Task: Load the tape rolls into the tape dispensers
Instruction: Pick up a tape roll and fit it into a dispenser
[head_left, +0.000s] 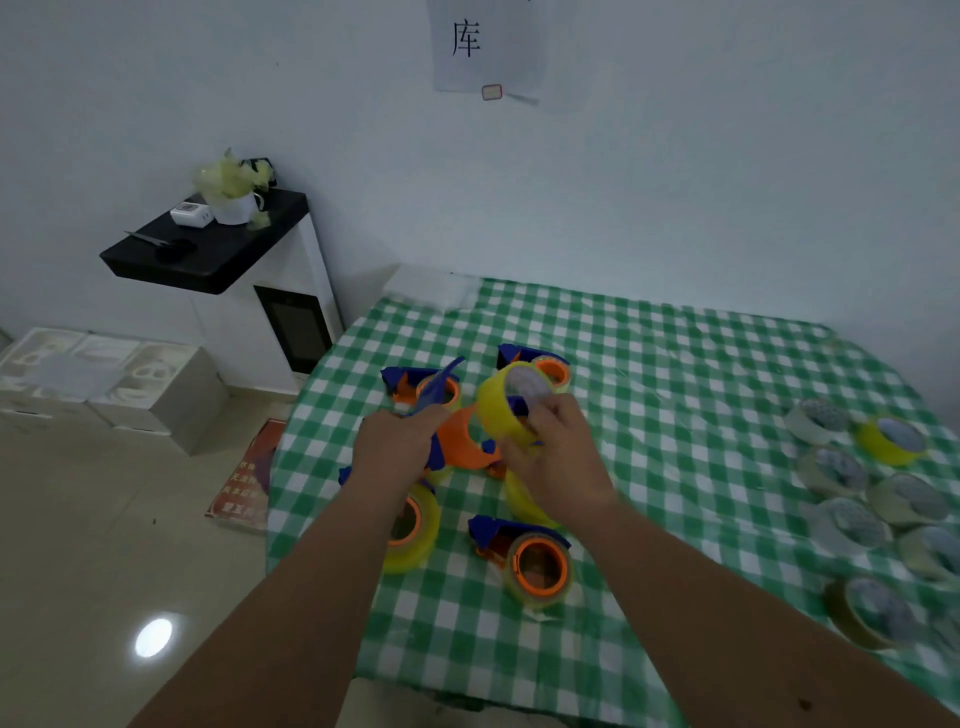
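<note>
My left hand (397, 449) grips a blue and orange tape dispenser (462, 441) held above the table, its blue handle sticking up past my fingers. My right hand (558, 457) holds a yellow tape roll (501, 408) right beside the dispenser's orange hub. Loaded dispensers lie around them: one at the back left (421, 387), one at the back (540, 364), one in front (535, 564) and one under my left forearm (415, 530). Several loose tape rolls (891, 439) lie along the table's right side.
The table wears a green and white checked cloth (675, 415). To the left stand a white cabinet with a black top (218, 249) and white boxes on the floor (104, 384). A paper sign (485, 47) hangs on the wall.
</note>
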